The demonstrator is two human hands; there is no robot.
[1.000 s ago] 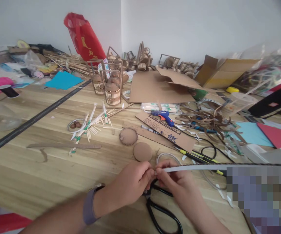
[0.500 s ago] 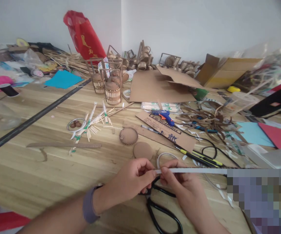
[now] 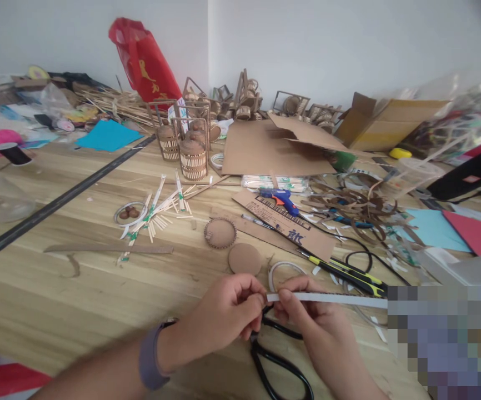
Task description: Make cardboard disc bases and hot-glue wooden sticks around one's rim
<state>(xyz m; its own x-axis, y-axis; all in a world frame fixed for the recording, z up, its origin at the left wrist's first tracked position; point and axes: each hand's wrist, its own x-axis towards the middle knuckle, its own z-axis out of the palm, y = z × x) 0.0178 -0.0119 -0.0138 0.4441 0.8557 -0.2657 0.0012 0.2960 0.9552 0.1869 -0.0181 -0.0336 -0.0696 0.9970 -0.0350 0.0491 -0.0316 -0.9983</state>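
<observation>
Currently R hand (image 3: 317,319) is pinching thin brown-edged white strip (image 3: 344,299), far end being pixelated out; L hand (image 3: 224,308) is meeting tip, grip unclear.

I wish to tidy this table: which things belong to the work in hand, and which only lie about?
Likely belonging: strip (in the right hand); scissors; disc; glue gun.
Likely lying about: red bag; blue paper; thread.

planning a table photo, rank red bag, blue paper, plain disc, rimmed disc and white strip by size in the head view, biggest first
1. Red bag
2. Blue paper
3. Plain disc and rimmed disc: too alike to rank
Unranked: white strip, long but thin, its right end hidden by pixelation
</observation>
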